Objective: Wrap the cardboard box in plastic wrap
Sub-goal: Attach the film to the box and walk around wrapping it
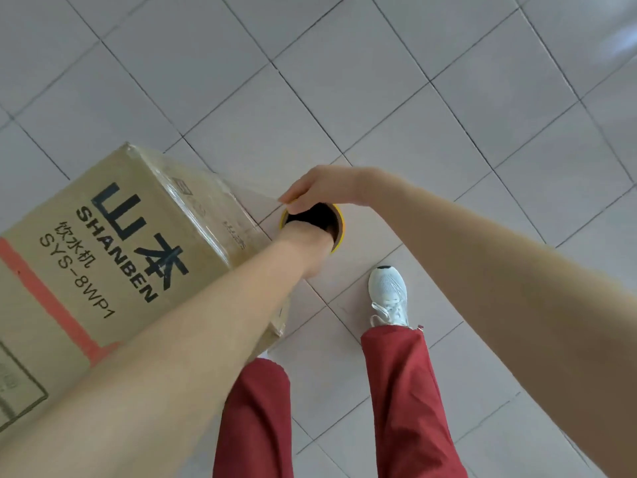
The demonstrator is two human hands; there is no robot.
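The cardboard box (pixel 103 250) stands left of the plastic wrap roll (pixel 339 225), film (pixel 255 198) stretched between them, left hand (pixel 303 243) thrust into the upright core, right hand (pixel 324 186) clamped on its rim.

A floor (pixel 396 98) of pale square tiles with thin dark grout lines fills the view, the lines running diagonally; a soft glare brightens the tiles at upper right. A white laced sneaker (pixel 387 293) stands flat on the tiles at centre, toe pointing up. Two dark red trouser legs (pixel 401 405) fill the lower middle.
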